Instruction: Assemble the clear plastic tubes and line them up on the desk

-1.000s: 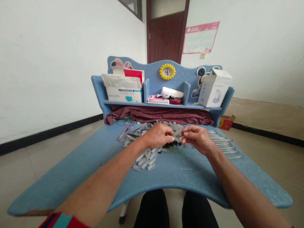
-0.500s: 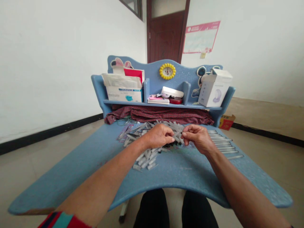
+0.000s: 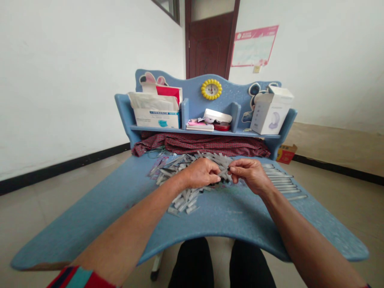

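My right hand pinches a small black piece, perhaps a cap, between thumb and fingertips. Just to its left, my left hand is closed with curled fingers above the pile; what it grips is hidden. Beneath and around both hands lies a heap of clear plastic tubes on the blue desk. Several small black pieces lie below the left hand. To the right of my right hand, several thin clear sticks with dark ends lie in a row.
A folded checked cloth lies along the desk's back, under a shelf. On the shelf stand a mask box, a white box, a red round tin and papers. A yellow-rimmed clock is on the backboard.
My right hand has shifted slightly left with the black piece, closer to my left hand. The left hand stays nearly in place. The tubes and sticks look unchanged.
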Demonstrator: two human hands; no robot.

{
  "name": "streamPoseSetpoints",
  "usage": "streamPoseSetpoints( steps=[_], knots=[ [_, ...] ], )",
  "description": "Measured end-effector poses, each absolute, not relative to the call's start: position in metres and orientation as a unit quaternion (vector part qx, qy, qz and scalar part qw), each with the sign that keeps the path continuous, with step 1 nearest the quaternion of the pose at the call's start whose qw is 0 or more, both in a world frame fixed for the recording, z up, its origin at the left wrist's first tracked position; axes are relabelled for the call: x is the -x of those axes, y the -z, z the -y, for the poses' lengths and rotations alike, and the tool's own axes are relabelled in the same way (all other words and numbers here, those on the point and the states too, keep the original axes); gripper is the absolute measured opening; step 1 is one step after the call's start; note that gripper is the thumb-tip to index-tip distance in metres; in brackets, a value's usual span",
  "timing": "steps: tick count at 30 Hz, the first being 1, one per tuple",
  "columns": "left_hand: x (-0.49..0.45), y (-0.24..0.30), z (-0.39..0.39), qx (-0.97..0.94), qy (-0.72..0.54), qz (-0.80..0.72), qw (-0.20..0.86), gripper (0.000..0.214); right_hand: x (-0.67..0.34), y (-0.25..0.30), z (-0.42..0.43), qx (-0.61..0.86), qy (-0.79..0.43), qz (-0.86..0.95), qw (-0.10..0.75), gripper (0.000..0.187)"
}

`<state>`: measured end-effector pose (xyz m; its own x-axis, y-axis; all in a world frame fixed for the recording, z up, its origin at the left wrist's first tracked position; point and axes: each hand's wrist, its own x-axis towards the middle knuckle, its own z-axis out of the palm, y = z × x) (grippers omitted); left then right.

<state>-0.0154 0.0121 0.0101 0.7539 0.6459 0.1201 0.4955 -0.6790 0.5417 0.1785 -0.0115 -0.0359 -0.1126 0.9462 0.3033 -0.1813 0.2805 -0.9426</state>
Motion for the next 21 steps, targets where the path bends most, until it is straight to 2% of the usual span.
streamPoseSetpoints(
  steps=[12, 21],
  knots=[
    [0.0154, -0.0072, -0.0119, -0.91, -0.142, -0.295, 0.252, 0.014, -0.1779, 0.035, 0.0143, 0.375, -0.473, 0.599, 0.526, 0.018],
    [0.0163, -0.006, -0.011, -0.898, -0.12, -0.295, 0.303, 0.013, -0.177, 0.0359, 0.0152, 0.37, -0.488, 0.623, 0.487, 0.02]
  ],
)
